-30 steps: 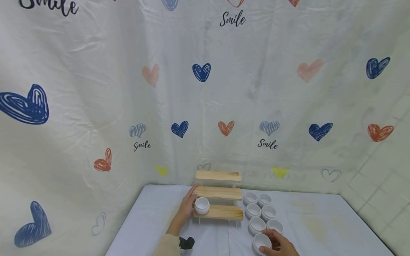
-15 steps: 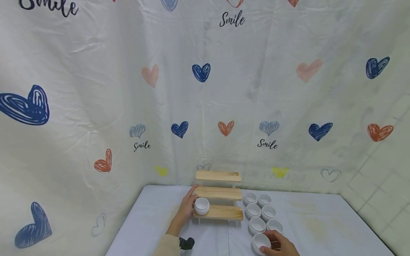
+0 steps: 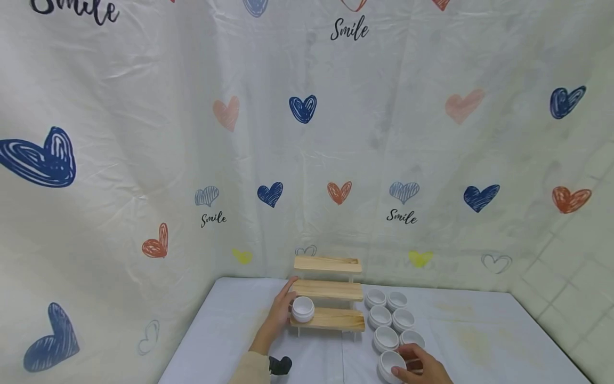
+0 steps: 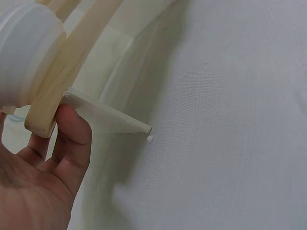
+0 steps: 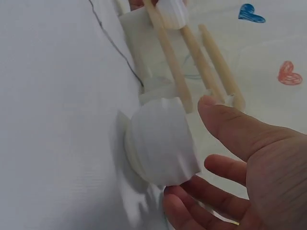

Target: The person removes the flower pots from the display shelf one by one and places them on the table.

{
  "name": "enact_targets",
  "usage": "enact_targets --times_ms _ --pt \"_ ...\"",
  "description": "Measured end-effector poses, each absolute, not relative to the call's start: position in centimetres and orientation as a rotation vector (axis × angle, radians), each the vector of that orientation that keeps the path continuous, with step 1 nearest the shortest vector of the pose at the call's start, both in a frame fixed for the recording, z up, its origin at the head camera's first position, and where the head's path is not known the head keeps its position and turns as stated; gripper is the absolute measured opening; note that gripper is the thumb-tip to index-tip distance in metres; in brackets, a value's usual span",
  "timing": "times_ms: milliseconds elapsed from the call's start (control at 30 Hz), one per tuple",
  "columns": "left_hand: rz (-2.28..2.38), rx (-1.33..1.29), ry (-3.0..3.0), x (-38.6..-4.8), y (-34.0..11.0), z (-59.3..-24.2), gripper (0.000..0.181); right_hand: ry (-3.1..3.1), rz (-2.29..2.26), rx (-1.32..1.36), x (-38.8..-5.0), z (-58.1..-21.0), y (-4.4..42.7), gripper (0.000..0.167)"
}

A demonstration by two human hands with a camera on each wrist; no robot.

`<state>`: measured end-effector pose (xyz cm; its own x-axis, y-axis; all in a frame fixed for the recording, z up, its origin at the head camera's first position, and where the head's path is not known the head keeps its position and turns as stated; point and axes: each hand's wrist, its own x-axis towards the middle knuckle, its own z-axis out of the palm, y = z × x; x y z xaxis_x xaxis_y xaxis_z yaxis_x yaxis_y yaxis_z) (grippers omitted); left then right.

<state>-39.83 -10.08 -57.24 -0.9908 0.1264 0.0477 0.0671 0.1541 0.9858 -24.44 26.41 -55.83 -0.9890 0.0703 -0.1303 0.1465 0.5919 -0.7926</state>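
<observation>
My left hand (image 3: 277, 314) grips the left end of a three-tier wooden display stand (image 3: 331, 318). Its thumb presses the lowest board (image 4: 53, 96) from underneath, in the left wrist view. On that board, close to the fingers, rests a small white bowl (image 3: 303, 309) with ridged sides. At the front right, my right hand (image 3: 422, 365) is around another white bowl (image 3: 389, 368) on the table. In the right wrist view this bowl (image 5: 160, 141) has fingertips (image 5: 177, 196) at its side, while the thumb (image 5: 225, 117) stands off its rim.
Several more white bowls (image 3: 380, 316) form two columns to the right of the stand. A white cloth covers the table (image 3: 470, 341). Behind it hangs a pale curtain (image 3: 364, 138) printed with hearts. A black object (image 3: 280, 365) sits at the left wrist.
My right hand has shifted slightly right, its thumb drawing back from inside the front bowl toward the rim. The left hand and the stand stay put.
</observation>
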Motion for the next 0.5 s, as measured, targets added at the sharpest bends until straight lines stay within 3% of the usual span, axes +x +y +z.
enact_targets --times_ms 200,500 --pt "1.996 0.208 2.368 -39.7 -10.0 -57.1 0.054 2.858 -1.420 0.143 -24.1 -52.9 25.3 0.050" --pt "1.994 0.180 2.358 -39.6 -10.0 -57.1 0.054 2.769 -1.721 -0.277 -25.1 -50.1 21.1 0.034"
